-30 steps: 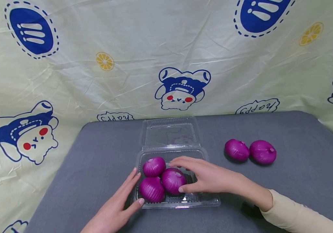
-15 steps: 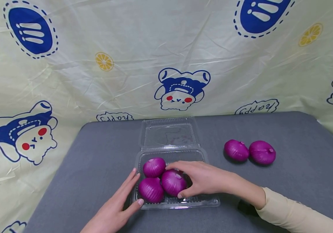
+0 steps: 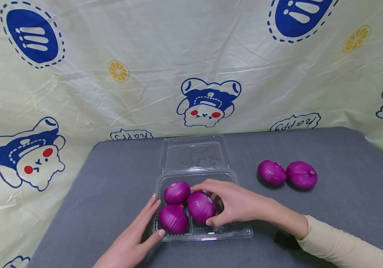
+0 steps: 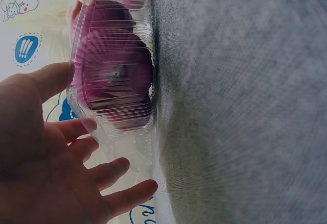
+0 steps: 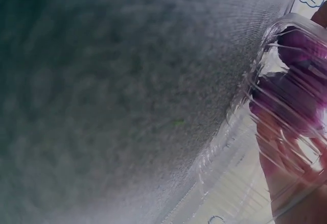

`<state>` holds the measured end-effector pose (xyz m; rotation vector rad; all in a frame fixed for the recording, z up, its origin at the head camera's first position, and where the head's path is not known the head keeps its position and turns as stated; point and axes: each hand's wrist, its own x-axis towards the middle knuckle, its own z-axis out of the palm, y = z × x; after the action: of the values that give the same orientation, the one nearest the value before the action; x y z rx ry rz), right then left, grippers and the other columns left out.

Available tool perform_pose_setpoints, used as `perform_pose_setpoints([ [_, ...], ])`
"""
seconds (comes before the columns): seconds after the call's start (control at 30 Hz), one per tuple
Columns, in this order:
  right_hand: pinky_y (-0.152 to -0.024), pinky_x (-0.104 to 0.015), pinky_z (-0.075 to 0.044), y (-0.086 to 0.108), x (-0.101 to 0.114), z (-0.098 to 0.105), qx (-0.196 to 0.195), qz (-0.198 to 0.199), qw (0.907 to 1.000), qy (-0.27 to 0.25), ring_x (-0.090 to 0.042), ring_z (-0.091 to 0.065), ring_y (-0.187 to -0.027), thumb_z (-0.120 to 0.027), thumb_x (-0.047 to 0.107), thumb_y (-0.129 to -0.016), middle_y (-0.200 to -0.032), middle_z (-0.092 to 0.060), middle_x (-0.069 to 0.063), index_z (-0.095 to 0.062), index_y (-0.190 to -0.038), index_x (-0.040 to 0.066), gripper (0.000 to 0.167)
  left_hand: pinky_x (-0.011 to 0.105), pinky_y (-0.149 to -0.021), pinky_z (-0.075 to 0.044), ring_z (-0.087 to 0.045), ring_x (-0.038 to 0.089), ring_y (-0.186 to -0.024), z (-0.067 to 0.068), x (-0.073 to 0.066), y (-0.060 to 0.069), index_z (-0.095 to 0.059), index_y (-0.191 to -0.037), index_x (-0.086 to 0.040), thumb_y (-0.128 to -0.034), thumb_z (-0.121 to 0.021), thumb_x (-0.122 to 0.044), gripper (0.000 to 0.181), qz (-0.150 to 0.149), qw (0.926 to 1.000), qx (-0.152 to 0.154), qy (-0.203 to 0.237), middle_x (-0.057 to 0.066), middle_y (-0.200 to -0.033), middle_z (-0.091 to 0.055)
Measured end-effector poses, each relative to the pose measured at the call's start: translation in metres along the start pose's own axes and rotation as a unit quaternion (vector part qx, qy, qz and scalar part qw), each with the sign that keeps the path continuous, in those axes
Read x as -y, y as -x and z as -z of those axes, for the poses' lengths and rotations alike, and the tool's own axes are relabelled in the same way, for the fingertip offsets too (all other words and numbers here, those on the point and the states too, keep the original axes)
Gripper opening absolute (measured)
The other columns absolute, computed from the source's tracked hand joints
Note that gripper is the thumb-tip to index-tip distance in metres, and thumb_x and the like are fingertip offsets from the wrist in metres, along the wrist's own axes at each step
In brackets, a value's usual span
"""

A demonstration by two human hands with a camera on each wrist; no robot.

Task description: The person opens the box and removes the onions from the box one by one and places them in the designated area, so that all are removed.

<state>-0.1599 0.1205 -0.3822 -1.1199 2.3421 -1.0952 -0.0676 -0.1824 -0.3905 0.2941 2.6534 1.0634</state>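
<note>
So the right hand (image 3: 238, 203) is pinching a purple onion (image 3: 201, 206), thumb on its near side and fingers curling round the far side. That onion is sitting inside the right part of the group in a clear plastic container (image 3: 223, 236), and I can't tell if it's touching the bottom. 2 more are resting to its left: a far onion (image 3: 177, 192) and a near onion (image 3: 173, 219), lying right up against each other.

The left hand (image 3: 132, 238) is steadying the container's left side, its fingers spreading out rather than wrapping around anything. The left wrist view is showing the thumb touching the plastic edge. The right wrist view is mostly catching blurry fingers through the clear wall, so not much help there.

The container's lid (image 3: 195, 153) is lying folded back on the far side. Over on the right, well apart from it, 2 other onions are sitting side by side, a left spare (image 3: 272, 173) and a right spare (image 3: 302, 175). Everything's resting on a gray surface (image 3: 127, 167), with a pale cartoon-print sheet (image 3: 144, 96) hanging behind, and a cream sleeve (image 3: 342, 243) is covering the right forearm.
</note>
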Motion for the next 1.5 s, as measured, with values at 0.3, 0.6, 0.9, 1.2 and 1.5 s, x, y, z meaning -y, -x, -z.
perform_pose_setpoints([
  [0.3, -0.081, -0.033, -0.055, 0.001, -0.004, 0.005, 0.008, 0.028, 0.9981, -0.055, -0.013, -0.057, -0.109, -0.077, 0.036, -0.080, -0.131, -0.053, 0.014, -0.050, -0.143, 0.029, 0.070, 0.059, -0.110, -0.027, -0.018, 0.023, -0.147, 0.000, -0.001, 0.000, -0.030, -0.156, -0.026, -0.0915, -0.058, -0.060, 0.078, 0.000, 1.0000, -0.003, -0.004, -0.012, -0.163, -0.012],
  [0.6, -0.086, -0.037, -0.054, 0.008, 0.001, 0.008, -0.043, 0.044, 0.9943, -0.088, -0.017, -0.054, -0.115, -0.080, 0.033, -0.079, -0.137, -0.049, 0.010, -0.047, -0.141, 0.034, 0.070, 0.059, -0.110, -0.027, -0.019, 0.024, -0.147, 0.000, 0.000, 0.000, -0.031, -0.156, -0.025, -0.0913, -0.058, -0.060, 0.078, 0.000, 1.0000, -0.003, -0.007, -0.010, -0.163, -0.013],
  [0.9, -0.089, -0.040, -0.054, 0.018, 0.011, 0.011, -0.099, 0.063, 0.9898, -0.080, -0.018, -0.054, -0.116, -0.084, 0.025, -0.074, -0.132, -0.053, 0.008, -0.046, -0.141, 0.030, 0.077, 0.058, -0.111, -0.027, -0.019, 0.023, -0.147, 0.000, 0.001, 0.001, -0.030, -0.156, -0.023, -0.0918, -0.058, -0.059, 0.079, -0.009, 0.9999, -0.004, -0.007, -0.010, -0.163, -0.013],
  [1.2, -0.091, -0.039, -0.053, 0.035, 0.010, 0.013, -0.109, 0.049, 0.9904, -0.070, -0.016, -0.056, -0.116, -0.085, 0.022, -0.073, -0.131, -0.054, 0.010, -0.043, -0.140, 0.028, 0.079, 0.061, -0.109, -0.028, -0.020, 0.027, -0.147, 0.001, 0.001, 0.000, -0.030, -0.156, -0.023, -0.0911, -0.059, -0.059, 0.080, -0.001, 1.0000, 0.003, -0.002, -0.007, -0.163, -0.013],
  [1.5, -0.084, -0.038, -0.055, 0.055, 0.010, 0.019, -0.142, 0.029, 0.9894, 0.003, -0.014, -0.056, -0.114, -0.087, 0.031, -0.069, -0.132, -0.054, 0.014, -0.045, -0.140, 0.031, 0.082, 0.063, -0.108, -0.028, -0.020, 0.030, -0.147, 0.001, 0.000, -0.002, -0.029, -0.156, -0.024, -0.0909, -0.060, -0.058, 0.080, 0.006, 0.9999, 0.012, 0.007, -0.005, -0.164, -0.013],
])
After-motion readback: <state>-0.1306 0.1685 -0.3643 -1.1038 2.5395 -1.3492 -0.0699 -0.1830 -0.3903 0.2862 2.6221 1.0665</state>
